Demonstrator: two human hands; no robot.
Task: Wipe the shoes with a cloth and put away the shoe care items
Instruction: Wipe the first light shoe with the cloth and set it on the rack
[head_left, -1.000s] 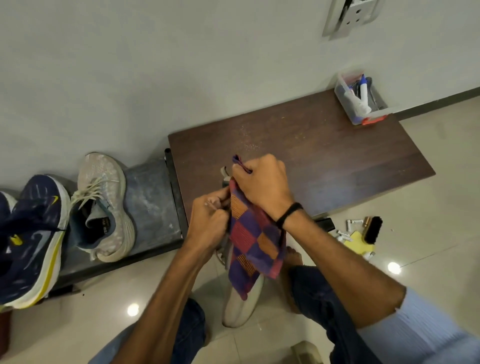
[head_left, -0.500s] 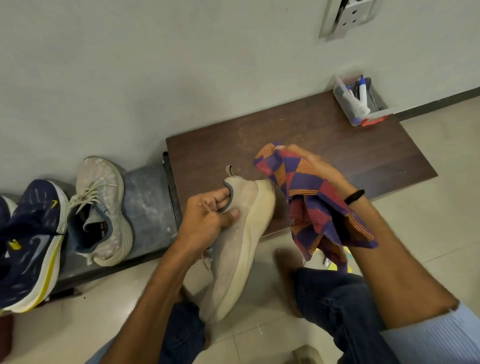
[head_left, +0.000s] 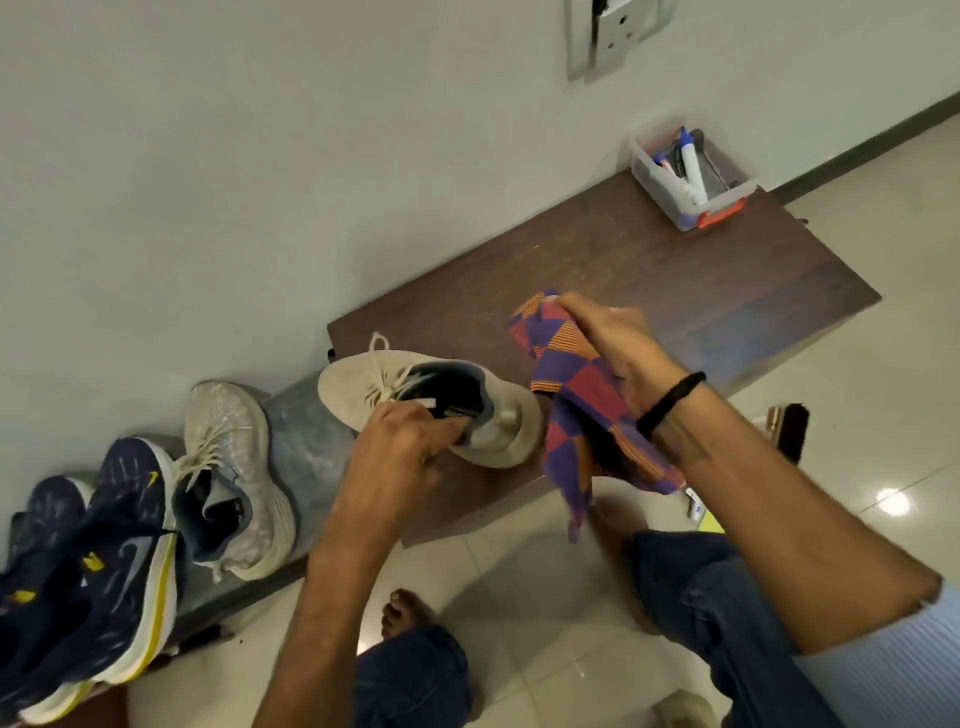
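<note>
My left hand (head_left: 400, 447) grips a beige sneaker (head_left: 358, 379) by its collar and holds it over the left end of the brown wooden board (head_left: 675, 301), opening up and toe toward the wall. My right hand (head_left: 618, 343) holds a checked purple, red and orange cloth (head_left: 576, 395) just right of the shoe's heel; the cloth hangs down toward my knee. The matching beige sneaker (head_left: 234, 467) stands on the grey shelf (head_left: 306, 447) to the left.
A pair of navy sneakers with yellow soles (head_left: 104, 561) sits at the far left. A clear box with bottles (head_left: 691, 176) stands on the board's far right corner. A black brush (head_left: 789, 431) and yellow packaging (head_left: 706, 519) lie on the tiled floor by my right arm.
The beige sneaker has turned from sole-side-up to opening-up and moved left and up toward the shelf. The cloth came off the shoe and now hangs from my right hand beside the heel.
</note>
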